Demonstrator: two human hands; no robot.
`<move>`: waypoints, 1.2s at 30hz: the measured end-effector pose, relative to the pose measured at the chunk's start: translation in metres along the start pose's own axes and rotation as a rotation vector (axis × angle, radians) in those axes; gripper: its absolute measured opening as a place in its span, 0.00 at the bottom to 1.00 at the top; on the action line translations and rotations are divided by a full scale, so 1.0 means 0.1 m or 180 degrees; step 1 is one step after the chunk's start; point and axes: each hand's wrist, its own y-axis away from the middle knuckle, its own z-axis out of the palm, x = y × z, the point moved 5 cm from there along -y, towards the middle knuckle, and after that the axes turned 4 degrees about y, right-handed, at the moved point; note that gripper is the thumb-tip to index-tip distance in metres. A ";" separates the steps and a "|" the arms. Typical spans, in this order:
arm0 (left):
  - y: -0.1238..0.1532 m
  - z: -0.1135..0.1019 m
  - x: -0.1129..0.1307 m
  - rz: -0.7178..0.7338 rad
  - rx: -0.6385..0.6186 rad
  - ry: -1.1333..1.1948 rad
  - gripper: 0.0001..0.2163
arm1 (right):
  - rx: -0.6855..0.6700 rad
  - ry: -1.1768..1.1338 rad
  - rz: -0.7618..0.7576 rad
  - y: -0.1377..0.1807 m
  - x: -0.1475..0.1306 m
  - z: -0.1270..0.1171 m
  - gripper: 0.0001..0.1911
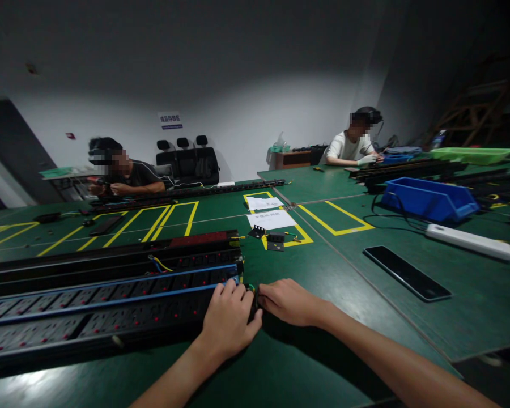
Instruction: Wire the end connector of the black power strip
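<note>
A long black power strip (144,314) with rows of sockets and small red dots lies nearest me on the table. My left hand (230,317) is closed over its right end, thumb towards the right. At that end, my right hand (289,301) pinches a small black end piece (255,303) between thumb and fingers. A bit of green-yellow wire (251,288) shows between the hands. My fingers partly hide the end piece, so I cannot tell whether it touches the strip. Just behind lies another strip with blue edges (187,276).
More black strips (110,255) lie beyond. Black brackets (275,241) and paper sheets (271,219) lie ahead. To the right are a phone (406,272), a white power strip (470,241) and a blue bin (427,201). Two people (130,175) (352,141) work across the table.
</note>
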 end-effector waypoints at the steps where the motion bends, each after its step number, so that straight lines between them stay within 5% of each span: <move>1: 0.00 0.00 0.00 0.0004 -0.0012 -0.0002 0.11 | 0.0003 -0.0001 -0.0001 0.00 0.00 0.00 0.11; 36: 0.00 0.02 -0.01 0.0004 -0.0117 -0.0005 0.12 | 0.0015 0.0042 0.0018 0.00 0.01 0.00 0.09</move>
